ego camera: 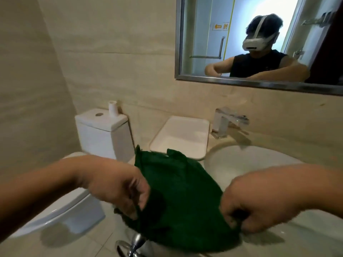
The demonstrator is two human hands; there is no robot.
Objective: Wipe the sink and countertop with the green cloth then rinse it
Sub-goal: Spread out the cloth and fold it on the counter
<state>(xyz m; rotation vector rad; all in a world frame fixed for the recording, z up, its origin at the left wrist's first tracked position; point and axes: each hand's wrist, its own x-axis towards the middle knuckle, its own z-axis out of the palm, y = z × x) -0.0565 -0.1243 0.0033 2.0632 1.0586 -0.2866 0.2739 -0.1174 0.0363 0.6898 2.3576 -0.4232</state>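
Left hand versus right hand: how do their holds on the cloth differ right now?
The left hand grips the cloth's left edge; the right hand grips its lower right corner. The left hand is on the toilet side; the right hand is at the sink's near side. Both curl fingers round the cloth, which is spread between them.

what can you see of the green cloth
The cloth is dark green, soft and fuzzy like towelling, and slightly blurred. It is spread open in the air, not folded flat, with its far edge raised and crumpled in front of the white tray. The left hand pinches its left edge and the right hand grips its right corner. It hangs at the counter's front, just left of the sink. Whether it is wet cannot be told.
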